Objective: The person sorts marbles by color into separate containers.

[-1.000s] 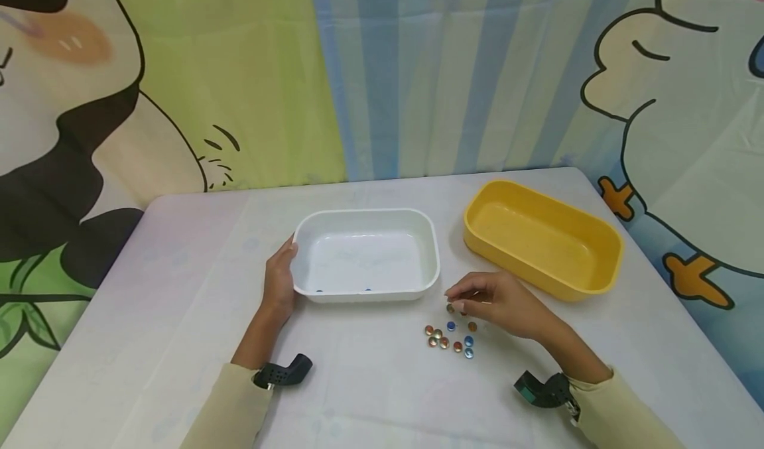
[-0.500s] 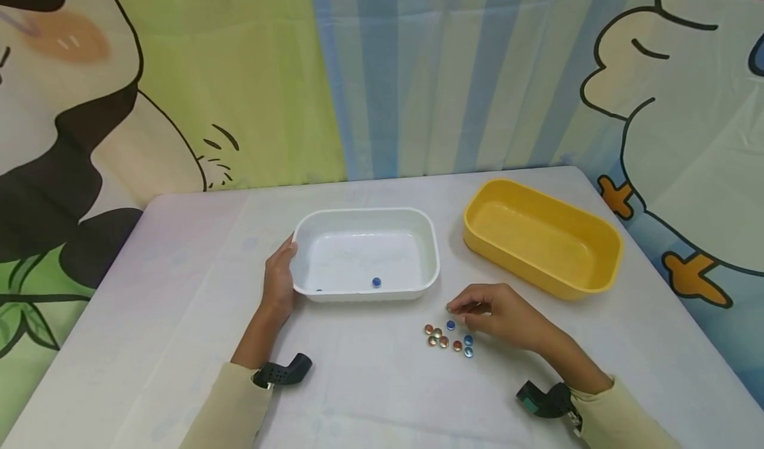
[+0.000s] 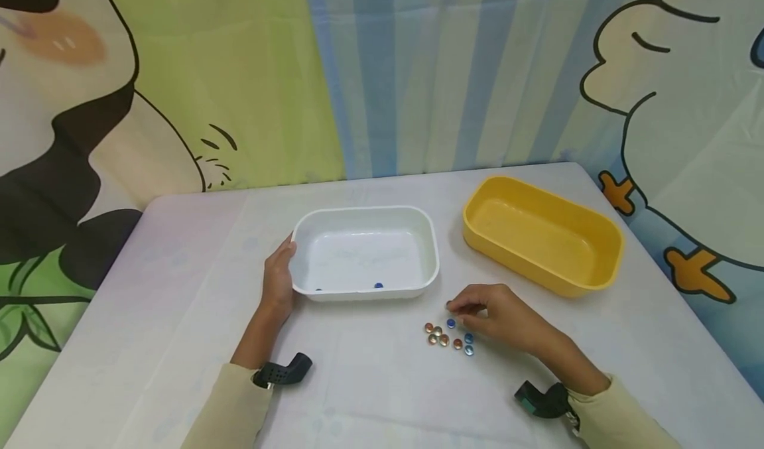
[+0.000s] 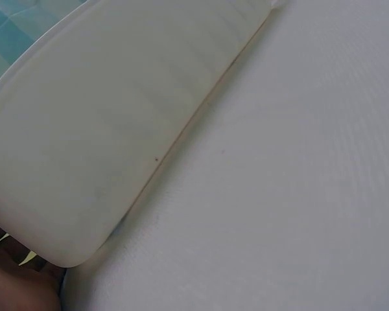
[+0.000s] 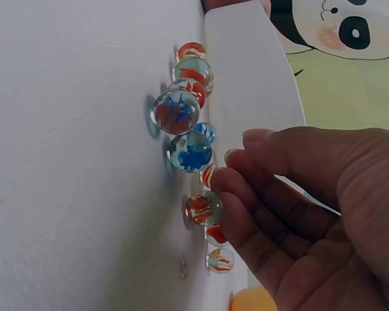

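Observation:
My left hand (image 3: 278, 273) grips the left end of a white plastic tray (image 3: 366, 211), its fingers reaching round the end wall. Two blue marbles show inside by the front wall, one blue marble (image 3: 379, 285) to the right and the other barely visible at the left. My right hand (image 3: 495, 313) is bent low over several loose glass marbles in front of the tray's right corner. In the right wrist view the thumb (image 5: 262, 146) stands apart from loosely bent fingers (image 5: 243, 223). A blue-swirled marble (image 5: 193, 155) and an orange-swirled marble (image 5: 204, 207) lie right at the fingertips.
A yellow tray (image 3: 567, 283) sits at the back right, set at an angle, with no marbles visible in it. White cloth (image 3: 358, 376) covers the table. Behind the table hangs a cartoon curtain (image 3: 418, 71). Each wrist wears a black camera (image 3: 283, 371).
My right hand has moved down and slightly nearer, now covering some marbles. The right blue marble in the white tray rolled into fuller view, then back toward the front wall. My left hand stays put.

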Demonstrator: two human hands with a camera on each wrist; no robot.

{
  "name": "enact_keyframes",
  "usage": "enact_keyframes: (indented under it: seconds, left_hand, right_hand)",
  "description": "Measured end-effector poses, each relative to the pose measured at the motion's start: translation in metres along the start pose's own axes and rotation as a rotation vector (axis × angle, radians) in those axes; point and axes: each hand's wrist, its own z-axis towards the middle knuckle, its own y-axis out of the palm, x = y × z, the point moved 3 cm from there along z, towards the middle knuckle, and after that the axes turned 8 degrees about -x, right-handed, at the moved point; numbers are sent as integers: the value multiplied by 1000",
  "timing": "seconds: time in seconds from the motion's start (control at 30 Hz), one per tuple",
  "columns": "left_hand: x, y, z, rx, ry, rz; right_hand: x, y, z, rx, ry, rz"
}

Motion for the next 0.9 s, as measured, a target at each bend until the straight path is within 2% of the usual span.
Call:
enact_keyframes:
  seconds: [0.13, 0.4, 0.7, 0.9]
  left_hand:
    - [1, -1, 0, -3, 13, -7]
    - [-1, -1, 2, -5, 21, -15]
    - [-2, -1, 3, -5, 21, -19]
    - [-2, -1, 3, -3, 23, -10]
  right_hand:
    - [-4, 2, 1, 6, -23, -54]
    - [-12, 9, 2, 7, -18, -118]
    - [-12, 16, 6, -32, -52, -227]
    - [-10, 17, 7, -28, -68, -229]
